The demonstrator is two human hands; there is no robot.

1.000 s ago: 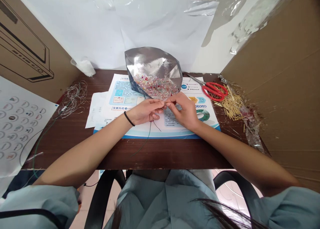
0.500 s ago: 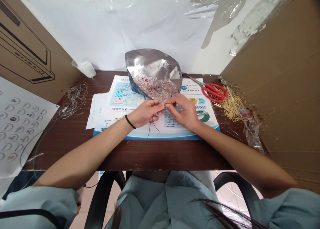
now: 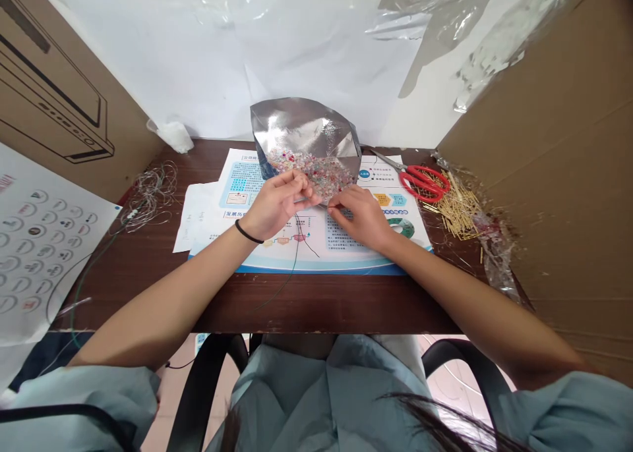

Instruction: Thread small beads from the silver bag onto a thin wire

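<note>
Walls: white sheet point(image 3: 297, 50) behind; brown cardboard point(image 3: 554, 162) either side, a line-drawn appliance on one.
Counter point(image 3: 326, 304): dark brown, scuffed along its front edge.
Poster point(image 3: 346, 264): Chinese print, one heading beginning 发展历.
Page point(image 3: 30, 241): rows of round logos, too small to read.
Bag point(image 3: 287, 119): silvery inside, open on the poster.
Left hand point(image 3: 273, 209): fingers narrow on dark thread point(image 3: 296, 254) hanging below.
Right hand point(image 3: 363, 220): fingers narrow at the bag's lip; cannot tell what they hold.
Scissors point(image 3: 426, 183): red-handled, touching gold sticks point(image 3: 459, 215).
Beads point(image 3: 301, 165): pinkish, in the bag.
</note>
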